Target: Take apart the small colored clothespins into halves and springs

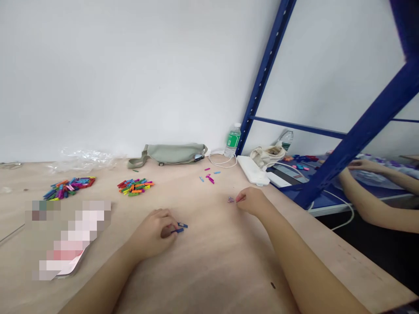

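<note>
My left hand [155, 233] is over the wooden table [203, 270], its thumb and fingers closed on a dark blue clothespin piece [178, 230]. Just beyond it lies a second dark blue piece [183, 225]. To the right, the fingertips of my right hand [250, 201] are pinched together beside a small heap of metal springs [231, 199]; whether they hold anything is too small to tell. Farther back are loose magenta pieces [210, 178] and a light blue piece [201, 179]. Two piles of coloured clothespins, one at the left [70, 187] and one nearer the middle [135, 186], sit on the table.
A grey pouch [175, 154], a bottle [233, 139], a white cable and a white box [252, 170] line the back. Plastic wrap [83, 160] and a blurred flat object [73, 244] are at left. Beyond the blue frame [314, 183], another person's arms [369, 196] reach over a blue surface.
</note>
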Motion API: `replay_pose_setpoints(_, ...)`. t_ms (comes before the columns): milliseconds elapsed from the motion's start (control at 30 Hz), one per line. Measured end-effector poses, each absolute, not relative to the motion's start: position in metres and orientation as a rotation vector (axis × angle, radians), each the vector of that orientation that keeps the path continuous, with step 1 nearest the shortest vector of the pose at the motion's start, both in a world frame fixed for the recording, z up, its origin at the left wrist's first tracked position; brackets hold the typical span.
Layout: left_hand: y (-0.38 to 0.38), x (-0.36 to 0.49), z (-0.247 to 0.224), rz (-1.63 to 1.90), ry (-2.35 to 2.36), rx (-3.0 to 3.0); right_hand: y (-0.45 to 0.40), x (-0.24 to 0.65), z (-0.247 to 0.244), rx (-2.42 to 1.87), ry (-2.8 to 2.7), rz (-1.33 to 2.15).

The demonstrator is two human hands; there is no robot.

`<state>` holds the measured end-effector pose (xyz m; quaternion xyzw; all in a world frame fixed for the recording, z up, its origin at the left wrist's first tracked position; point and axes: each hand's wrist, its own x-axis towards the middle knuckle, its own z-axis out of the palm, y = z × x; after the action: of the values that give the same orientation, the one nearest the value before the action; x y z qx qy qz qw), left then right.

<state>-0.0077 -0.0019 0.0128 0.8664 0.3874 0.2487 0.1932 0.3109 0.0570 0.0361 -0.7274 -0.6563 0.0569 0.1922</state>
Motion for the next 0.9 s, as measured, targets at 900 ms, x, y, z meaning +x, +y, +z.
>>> replay_pose_setpoints(900, -0.010, 0.012, 0.006, 1.230, 0.699, 0.861, 0.007, 0.190, 0.023, -0.965, -1.404, 1.419)
